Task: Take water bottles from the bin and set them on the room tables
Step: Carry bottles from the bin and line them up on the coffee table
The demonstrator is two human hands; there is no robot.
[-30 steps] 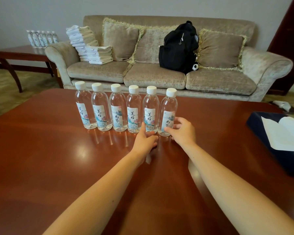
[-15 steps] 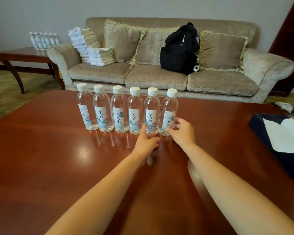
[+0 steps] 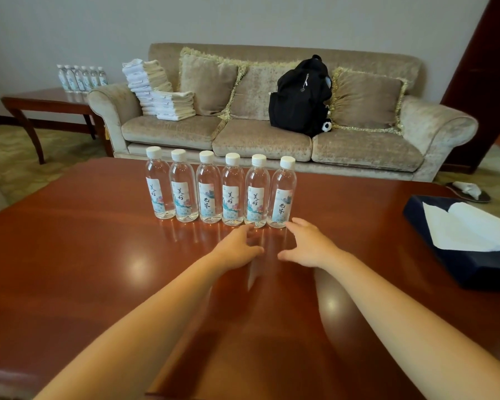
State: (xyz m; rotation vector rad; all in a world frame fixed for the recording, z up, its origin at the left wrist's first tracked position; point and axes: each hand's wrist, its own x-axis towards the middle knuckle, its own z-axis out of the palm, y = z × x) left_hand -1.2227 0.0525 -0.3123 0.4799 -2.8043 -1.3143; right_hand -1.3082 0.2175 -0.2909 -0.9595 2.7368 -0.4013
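Both hands, left point(image 3: 237, 249) and right point(image 3: 308, 246), had drawn back empty and open; just beyond stood smooth, water-heavy bottles point(image 3: 280, 194), best gripped mid-label.

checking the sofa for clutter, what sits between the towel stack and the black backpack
In the head view, two tan fringed cushions lean on the sofa back between the folded towels and the black backpack.

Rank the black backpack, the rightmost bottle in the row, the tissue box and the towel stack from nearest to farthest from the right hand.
From the right hand:
1. Rightmost bottle, just beyond the fingertips.
2. Tissue box, at the table's right edge.
3. Black backpack, on the sofa behind.
4. Towel stack, at the sofa's left end.
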